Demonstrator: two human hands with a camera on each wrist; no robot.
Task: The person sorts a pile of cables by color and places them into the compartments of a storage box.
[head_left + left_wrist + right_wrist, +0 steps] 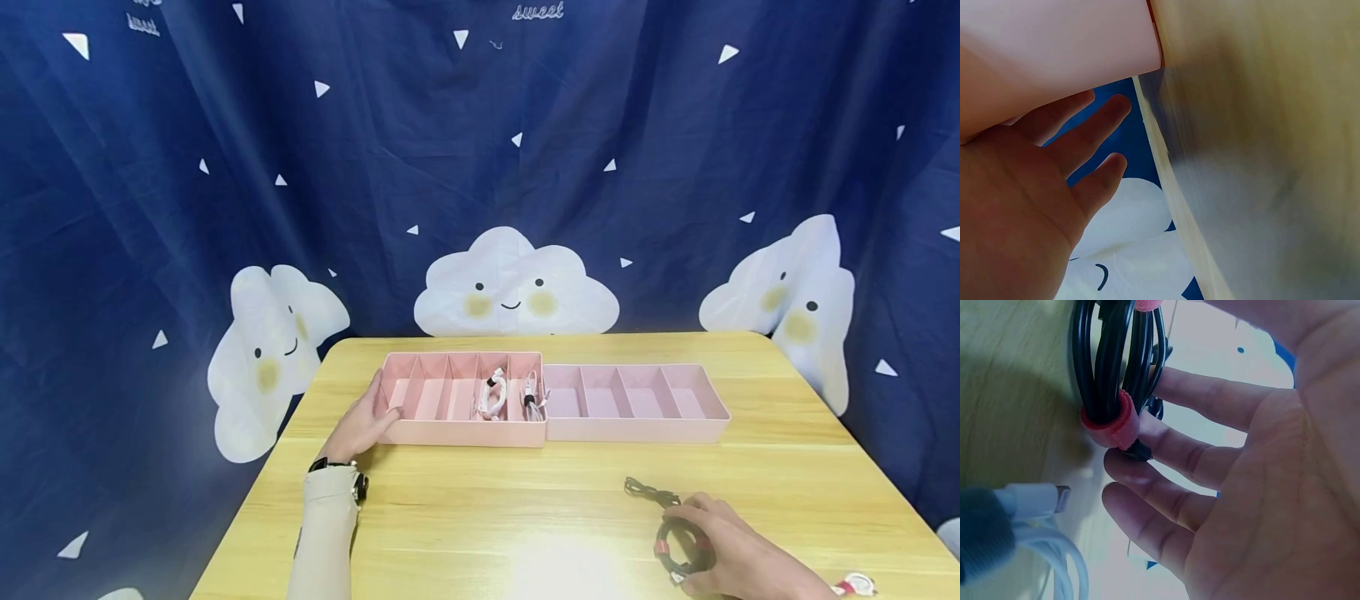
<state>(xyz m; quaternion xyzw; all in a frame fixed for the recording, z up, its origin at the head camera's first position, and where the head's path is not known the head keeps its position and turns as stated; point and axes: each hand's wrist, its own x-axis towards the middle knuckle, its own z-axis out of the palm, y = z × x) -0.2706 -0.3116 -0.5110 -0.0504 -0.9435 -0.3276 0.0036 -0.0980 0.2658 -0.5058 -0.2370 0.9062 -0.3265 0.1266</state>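
Observation:
My left hand [363, 427] holds the left end of a pink divided box [465, 433], thumb over the front corner and fingers along the end wall. In the left wrist view, three fingers [1088, 134] stretch out below the box's wall. Two white cables lie in its right-hand compartments, one a coiled white cable [483, 404] with a black tie, the other a bundled white cable [531, 407]. At the front right, my right hand [738, 546] grips a coiled black cable [1110, 362] bound with red straps. Another bundled black cable [651, 492] appears just beyond that coil.
A paler pink divided box [637, 430] stands against the first box's right end. Near the table's front right edge lies a white cable [858, 583] with a red strap. A white cable plug [1035, 499] with a dark strap shows in the right wrist view. A blue curtain [480, 167] hangs behind the wooden table.

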